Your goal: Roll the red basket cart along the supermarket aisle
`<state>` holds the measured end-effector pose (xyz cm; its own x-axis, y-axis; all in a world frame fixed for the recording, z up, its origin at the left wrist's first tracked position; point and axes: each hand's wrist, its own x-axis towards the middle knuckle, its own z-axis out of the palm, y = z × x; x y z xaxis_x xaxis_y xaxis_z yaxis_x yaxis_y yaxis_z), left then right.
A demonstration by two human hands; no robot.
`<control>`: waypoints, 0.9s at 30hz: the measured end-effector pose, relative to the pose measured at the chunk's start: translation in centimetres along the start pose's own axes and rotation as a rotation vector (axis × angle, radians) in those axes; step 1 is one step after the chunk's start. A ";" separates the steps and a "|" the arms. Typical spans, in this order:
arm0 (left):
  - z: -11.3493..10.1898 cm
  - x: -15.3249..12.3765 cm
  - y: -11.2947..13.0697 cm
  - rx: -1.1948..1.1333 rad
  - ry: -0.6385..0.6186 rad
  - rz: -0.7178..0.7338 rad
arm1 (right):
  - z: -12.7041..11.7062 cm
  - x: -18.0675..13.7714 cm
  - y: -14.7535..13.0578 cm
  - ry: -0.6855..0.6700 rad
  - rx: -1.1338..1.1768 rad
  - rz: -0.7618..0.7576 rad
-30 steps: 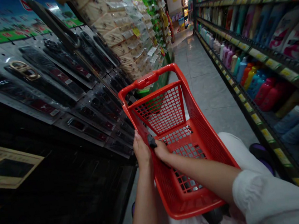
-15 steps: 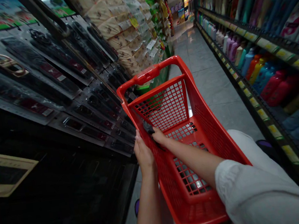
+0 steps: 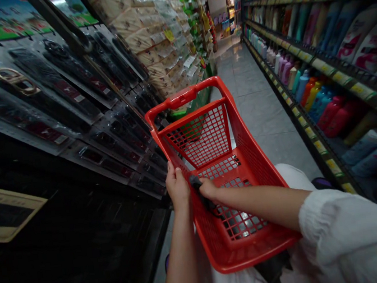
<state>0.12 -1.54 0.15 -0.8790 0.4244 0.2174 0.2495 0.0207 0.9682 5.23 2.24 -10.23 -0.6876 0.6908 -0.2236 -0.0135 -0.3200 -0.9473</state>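
Observation:
A red plastic shopping basket (image 3: 252,257) with lattice walls and floor stands tilted before me, its red handle (image 3: 181,98) at the far end. My left hand (image 3: 177,186) is closed on the basket's left rim, thumb up. Inside the basket, against its left wall, my right hand (image 3: 208,189) grips a dark grey and black object (image 3: 195,181) whose kind I cannot make out. Its dark lower part hangs down toward the basket floor, and the fingers hide some of it.
Packaged belts (image 3: 29,91) hang on a display to the left. Wrapped beige packs (image 3: 144,37) are stacked beyond it. Shelves of bottles (image 3: 308,89) line the right side. A tiled aisle floor (image 3: 243,80) runs ahead between them.
My right hand has moved down and nearer along the inside of the basket's left wall with the dark object. The left hand stays on the rim; the view has shifted slightly.

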 end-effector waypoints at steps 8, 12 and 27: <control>0.1 0.6 0.0 -0.052 0.011 0.018 | -1.1 -8.8 -3.0 -0.084 0.181 0.153; 0.1 1.2 -0.5 -0.078 -0.015 0.027 | -2.4 -12.4 -4.6 -0.203 0.110 0.123; 0.9 2.4 -0.1 -0.048 -0.087 0.050 | -4.3 -13.5 -4.6 -0.444 -0.139 0.033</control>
<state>-1.62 0.31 0.41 -0.8269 0.5005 0.2565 0.2707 -0.0455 0.9616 17.72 -2.83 -3.80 -0.9308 0.3271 -0.1633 0.0906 -0.2264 -0.9698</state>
